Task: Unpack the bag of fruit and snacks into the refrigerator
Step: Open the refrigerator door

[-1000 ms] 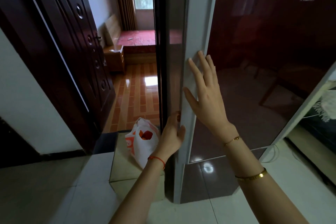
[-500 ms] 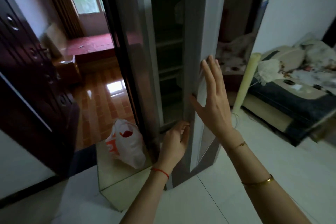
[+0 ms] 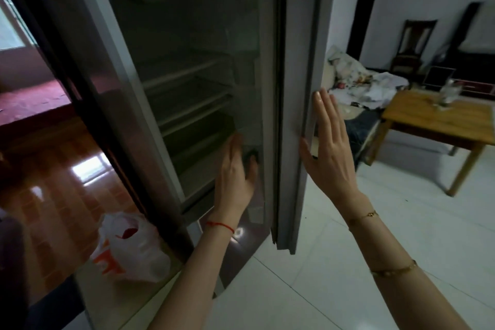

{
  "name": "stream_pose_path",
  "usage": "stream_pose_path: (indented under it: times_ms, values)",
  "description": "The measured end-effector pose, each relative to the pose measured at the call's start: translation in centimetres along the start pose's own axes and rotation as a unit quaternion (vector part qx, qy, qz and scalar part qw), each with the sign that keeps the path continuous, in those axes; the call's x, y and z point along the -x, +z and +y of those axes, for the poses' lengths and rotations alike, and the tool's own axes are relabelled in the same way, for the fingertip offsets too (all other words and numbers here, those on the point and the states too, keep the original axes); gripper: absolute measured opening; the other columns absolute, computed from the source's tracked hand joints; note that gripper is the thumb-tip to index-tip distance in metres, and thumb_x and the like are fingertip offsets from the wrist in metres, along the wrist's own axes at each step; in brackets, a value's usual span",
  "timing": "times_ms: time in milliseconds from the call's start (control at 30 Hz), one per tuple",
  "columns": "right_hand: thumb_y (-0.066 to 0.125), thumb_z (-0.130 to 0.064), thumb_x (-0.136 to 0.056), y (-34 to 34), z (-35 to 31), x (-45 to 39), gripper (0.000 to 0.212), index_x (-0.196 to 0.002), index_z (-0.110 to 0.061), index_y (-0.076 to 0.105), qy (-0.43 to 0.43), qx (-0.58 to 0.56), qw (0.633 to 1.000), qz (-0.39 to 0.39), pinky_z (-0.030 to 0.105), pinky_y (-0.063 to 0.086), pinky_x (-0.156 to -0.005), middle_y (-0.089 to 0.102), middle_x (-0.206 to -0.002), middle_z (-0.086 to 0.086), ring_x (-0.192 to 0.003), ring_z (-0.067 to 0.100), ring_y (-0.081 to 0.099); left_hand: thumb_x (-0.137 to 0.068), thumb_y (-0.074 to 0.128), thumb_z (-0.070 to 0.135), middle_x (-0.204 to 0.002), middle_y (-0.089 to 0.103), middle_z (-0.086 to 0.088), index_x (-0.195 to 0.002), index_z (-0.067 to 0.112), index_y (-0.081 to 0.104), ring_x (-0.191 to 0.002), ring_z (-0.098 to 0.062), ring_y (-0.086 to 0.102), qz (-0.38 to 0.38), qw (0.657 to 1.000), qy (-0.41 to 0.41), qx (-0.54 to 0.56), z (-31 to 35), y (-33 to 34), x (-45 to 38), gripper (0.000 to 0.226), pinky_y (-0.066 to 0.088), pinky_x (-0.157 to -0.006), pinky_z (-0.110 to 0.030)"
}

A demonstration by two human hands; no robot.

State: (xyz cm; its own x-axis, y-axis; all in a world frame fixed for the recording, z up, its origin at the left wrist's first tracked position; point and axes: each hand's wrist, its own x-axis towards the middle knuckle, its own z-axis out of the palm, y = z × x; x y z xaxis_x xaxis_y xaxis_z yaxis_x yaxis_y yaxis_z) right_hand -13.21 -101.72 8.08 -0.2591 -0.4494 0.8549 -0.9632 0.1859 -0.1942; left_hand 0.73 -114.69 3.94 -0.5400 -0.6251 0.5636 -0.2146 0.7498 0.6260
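The refrigerator [image 3: 88, 43] stands in front of me with its door [image 3: 297, 88] swung wide to the right, edge on to me. Inside, dim white shelves [image 3: 187, 94] look bare. My left hand [image 3: 235, 177] reaches into the opening near the door's inner side, fingers apart, holding nothing. My right hand [image 3: 330, 147] lies flat and open against the door's outer edge. A white plastic bag [image 3: 134, 249] with orange print sits on the floor left of the refrigerator's base, something red showing at its mouth.
A wooden table [image 3: 434, 120] with a glass item on it stands at the right, beside a low bed or sofa heaped with cloth [image 3: 359, 83]. White floor tiles [image 3: 375, 222] spread to the right. A doorway to a red-tiled room [image 3: 53, 163] is at the left.
The refrigerator door has swung from nearly closed to wide open. My left hand let go of the door edge and moved into the opening. My right hand stayed flat on the door.
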Motion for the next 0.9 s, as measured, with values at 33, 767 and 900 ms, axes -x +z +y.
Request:
stream_pose_path:
  times_ms: [33,767,900]
  values:
    - [0.054,-0.008,-0.095,-0.5,0.6,0.2,0.065,-0.150,0.004,0.021,0.005,0.009,1.000,0.002,0.054,0.024,-0.117,0.015,-0.161,0.016,-0.151,0.032,0.012,-0.095,0.060,0.015,-0.156,0.033,-0.013,-0.150,0.010,0.036,-0.141,-0.022,0.038,-0.008,1.000,0.010,-0.006,0.1,0.4,-0.6,0.061,0.026,-0.110,-0.018]
    - [0.046,0.003,-0.096,-6.2,18.8,0.3,0.066,-0.153,-0.002,0.015,0.098,0.133,0.985,0.056,0.051,0.017,-0.121,0.010,-0.162,0.013,-0.151,0.031,0.009,-0.096,0.053,0.019,-0.164,0.018,-0.002,-0.157,0.014,0.018,-0.152,-0.020,0.010,-0.093,0.974,0.187,-0.089,7.4,16.4,-5.9,0.071,-0.002,-0.122,-0.043]
    - [0.040,0.001,-0.098,-6.6,23.4,-0.7,0.060,-0.153,0.000,0.015,0.114,0.118,0.985,0.048,0.049,0.016,-0.122,0.009,-0.163,0.013,-0.152,0.029,0.007,-0.099,0.046,0.023,-0.165,0.013,-0.001,-0.158,0.014,0.012,-0.153,-0.019,0.007,-0.089,0.970,0.204,-0.097,9.3,20.2,-6.9,0.068,-0.002,-0.123,-0.042]
